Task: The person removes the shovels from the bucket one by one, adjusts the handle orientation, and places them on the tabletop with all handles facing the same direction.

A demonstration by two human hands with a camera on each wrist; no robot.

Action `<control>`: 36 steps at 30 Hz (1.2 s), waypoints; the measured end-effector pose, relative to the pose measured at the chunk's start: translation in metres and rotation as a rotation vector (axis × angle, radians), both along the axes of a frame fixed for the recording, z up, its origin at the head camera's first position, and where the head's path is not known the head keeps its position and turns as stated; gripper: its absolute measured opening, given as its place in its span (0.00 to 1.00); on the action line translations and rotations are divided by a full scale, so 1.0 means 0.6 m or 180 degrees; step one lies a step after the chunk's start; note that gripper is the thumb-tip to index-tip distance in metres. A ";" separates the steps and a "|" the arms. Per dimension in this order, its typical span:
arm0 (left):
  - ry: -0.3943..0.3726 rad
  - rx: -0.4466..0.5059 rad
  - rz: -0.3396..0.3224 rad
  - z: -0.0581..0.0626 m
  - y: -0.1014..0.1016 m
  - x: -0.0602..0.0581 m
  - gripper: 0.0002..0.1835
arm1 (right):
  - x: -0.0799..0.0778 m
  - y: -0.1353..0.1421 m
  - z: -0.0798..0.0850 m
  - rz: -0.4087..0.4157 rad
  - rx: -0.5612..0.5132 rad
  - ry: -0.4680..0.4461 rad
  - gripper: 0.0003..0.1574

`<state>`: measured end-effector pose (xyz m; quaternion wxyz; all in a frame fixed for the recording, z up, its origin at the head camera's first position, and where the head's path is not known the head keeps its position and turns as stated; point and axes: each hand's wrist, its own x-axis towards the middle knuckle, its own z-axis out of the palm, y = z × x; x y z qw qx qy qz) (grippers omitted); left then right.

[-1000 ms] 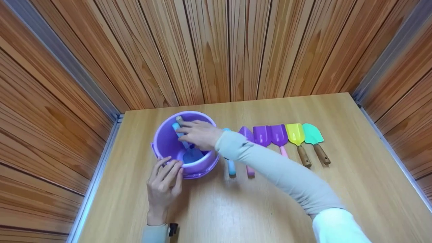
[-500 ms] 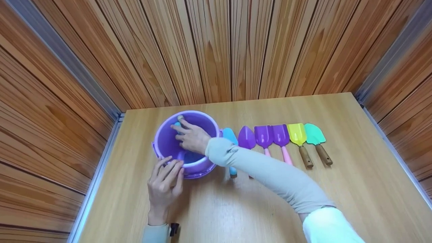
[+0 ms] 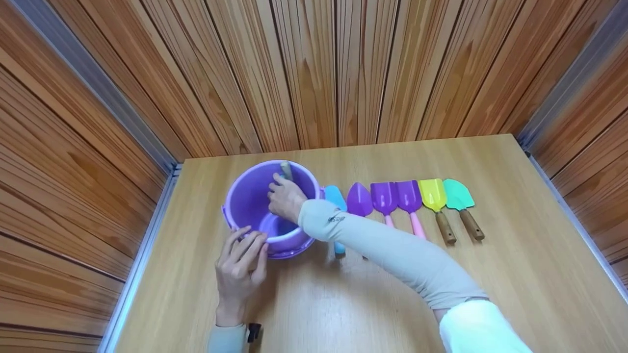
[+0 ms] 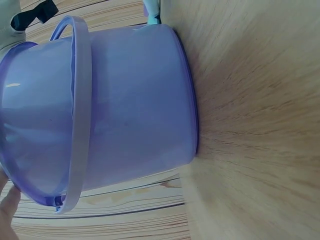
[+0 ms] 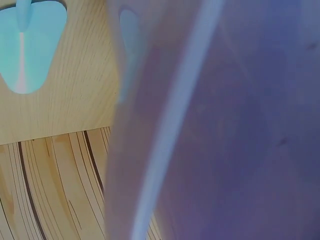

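Note:
A purple bucket [image 3: 244, 201] stands upright at the table's left. My left hand [image 3: 239, 267] grips its near rim, fingertips bent over the edge; in the left wrist view those fingers [image 4: 9, 204] show at the rim of the bucket [image 4: 135, 100]. Inside the bucket, my right hand [image 3: 286, 197] holds the blue handle of a toy shovel [image 3: 286, 170], whose pale grey handle end sticks up near the back rim. The hand and bucket hide the shovel's blade. In the right wrist view the bucket wall [image 5: 250, 125] blocks sight of the hand.
Right of the bucket lies a row of toy shovels: a blue one [image 3: 335, 197], a purple pointed one [image 3: 359, 200], two purple square ones, a yellow one [image 3: 432, 194] and a green one [image 3: 458, 194]. Wood-panelled walls [image 3: 319, 73] enclose the table [image 3: 392, 157].
Inside the bucket, my right hand has closed round the shovel's handle, and the handle end has shifted right from the back left. My left hand stays at the rim.

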<state>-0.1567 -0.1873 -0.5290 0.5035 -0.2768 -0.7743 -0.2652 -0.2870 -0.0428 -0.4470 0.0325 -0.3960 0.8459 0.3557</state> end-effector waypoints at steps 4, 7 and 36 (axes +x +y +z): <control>-0.0071 -0.0018 0.0018 0.001 0.001 0.002 0.12 | -0.001 -0.001 0.001 -0.0074 -0.0017 -0.0052 0.21; -0.0130 -0.0032 0.0043 0.001 0.001 0.004 0.12 | 0.000 -0.002 0.002 -0.0062 -0.0071 -0.0083 0.20; -0.0054 0.0007 0.0015 0.000 0.002 0.001 0.12 | -0.024 0.101 0.107 0.0558 -0.1403 0.0751 0.12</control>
